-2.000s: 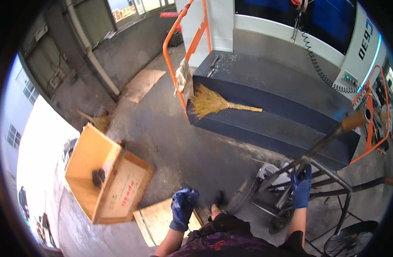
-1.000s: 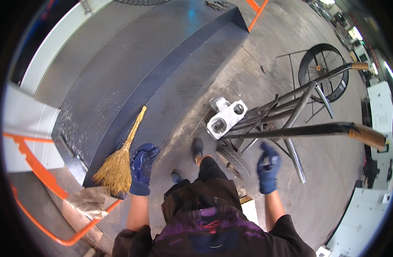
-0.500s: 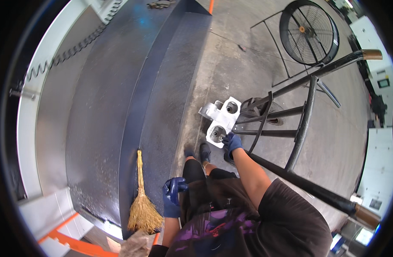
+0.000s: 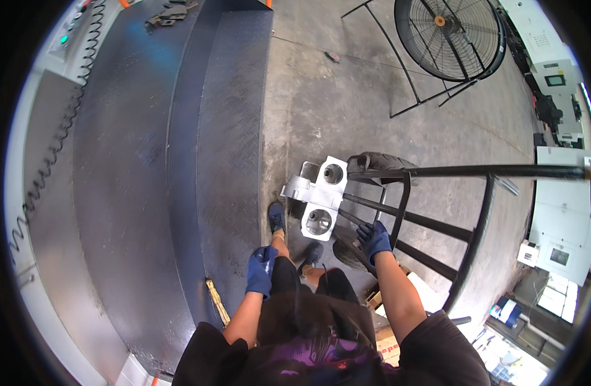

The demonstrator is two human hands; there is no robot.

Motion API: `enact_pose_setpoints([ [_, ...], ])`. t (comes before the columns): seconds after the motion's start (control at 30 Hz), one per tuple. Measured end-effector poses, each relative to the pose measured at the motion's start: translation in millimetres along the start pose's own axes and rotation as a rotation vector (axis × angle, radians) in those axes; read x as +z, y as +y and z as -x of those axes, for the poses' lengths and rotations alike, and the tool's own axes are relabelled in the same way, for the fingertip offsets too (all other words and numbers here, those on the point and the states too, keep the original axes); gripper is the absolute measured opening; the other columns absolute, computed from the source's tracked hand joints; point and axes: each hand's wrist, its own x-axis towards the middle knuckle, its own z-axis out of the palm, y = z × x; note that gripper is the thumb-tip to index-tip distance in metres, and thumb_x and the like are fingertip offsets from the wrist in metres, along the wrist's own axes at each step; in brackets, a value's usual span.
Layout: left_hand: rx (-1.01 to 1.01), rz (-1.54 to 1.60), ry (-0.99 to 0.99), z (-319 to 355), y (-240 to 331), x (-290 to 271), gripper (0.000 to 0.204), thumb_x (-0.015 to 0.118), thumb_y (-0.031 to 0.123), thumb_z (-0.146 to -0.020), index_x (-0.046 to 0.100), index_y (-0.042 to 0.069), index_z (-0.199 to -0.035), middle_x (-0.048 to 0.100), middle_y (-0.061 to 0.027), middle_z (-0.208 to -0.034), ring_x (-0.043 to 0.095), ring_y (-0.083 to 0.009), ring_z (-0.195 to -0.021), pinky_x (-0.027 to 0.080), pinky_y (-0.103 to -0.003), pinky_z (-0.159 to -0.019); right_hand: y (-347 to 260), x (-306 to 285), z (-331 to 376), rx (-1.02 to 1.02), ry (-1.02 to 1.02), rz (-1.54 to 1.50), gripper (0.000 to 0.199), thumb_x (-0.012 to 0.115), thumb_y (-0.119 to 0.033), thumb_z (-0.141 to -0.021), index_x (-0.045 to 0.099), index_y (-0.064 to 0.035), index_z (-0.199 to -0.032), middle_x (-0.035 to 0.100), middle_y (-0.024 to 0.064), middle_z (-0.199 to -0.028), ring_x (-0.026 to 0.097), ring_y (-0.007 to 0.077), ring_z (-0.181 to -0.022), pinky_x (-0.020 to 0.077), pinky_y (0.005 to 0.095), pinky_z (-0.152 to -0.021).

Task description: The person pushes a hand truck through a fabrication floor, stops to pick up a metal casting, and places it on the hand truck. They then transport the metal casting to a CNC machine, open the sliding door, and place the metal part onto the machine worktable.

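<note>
A silvery machined metal casting point(image 4: 322, 198), with two round bores on top and a curved lug on one side, rests at the wheeled end of a black tubular hand truck point(image 4: 479, 238). My right hand point(image 4: 375, 242), in a dark blue glove, is over the hand truck's bars near the wheel, its fingers spread and apart from the casting. Whether it touches a bar I cannot tell. Close to my thigh hangs my left hand point(image 4: 261, 270), also gloved in blue, loosely bent with nothing visible in it.
A dark metal platform point(image 4: 225, 128) with a step runs along the left. Part of a straw broom point(image 4: 217, 301) lies against it. Beyond the hand truck stands a large black floor fan point(image 4: 447, 38). Cardboard boxes point(image 4: 387, 344) sit near my right side; white machines point(image 4: 559, 219) line the far right.
My right hand has left the casting's near bore and moved right over the hand truck. The hand truck's frame appears swung round in view. My left hand is higher in the picture.
</note>
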Motion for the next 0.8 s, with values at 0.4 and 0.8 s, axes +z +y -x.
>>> enact_pose_setpoints([
  [0.4, -0.462, 0.174, -0.328, -122.6, -105.7, 74.2, 0.039, 0.045, 0.031, -0.102, 0.064, -0.001, -0.111, 0.07, -0.013, -0.104, 0.067, -0.0231, -0.095, 0.052, -0.036, -0.089, 20.7, 127.9, -270.4, 0.064, 0.104, -0.295, 0.072, 0.039, -0.058, -0.094, 0.032, -0.0054, -0.143, 0.049, 0.0183, -0.14, 0.049, 0.0367, -0.128, 0.0343, 0.0489, -0.108],
  [0.8, -0.527, 0.223, -0.481, -178.4, -163.2, 88.8, 0.029, 0.049, 0.007, -0.096, 0.06, -0.003, -0.121, 0.065, -0.0107, -0.119, 0.06, -0.0167, -0.112, 0.047, -0.025, -0.094, 33.7, 178.5, -487.0, -0.069, -0.122, -0.717, 0.093, 0.055, -0.072, -0.08, 0.04, -0.0063, -0.144, 0.04, 0.0132, -0.15, 0.034, 0.0287, -0.139, 0.0217, 0.0378, -0.116],
])
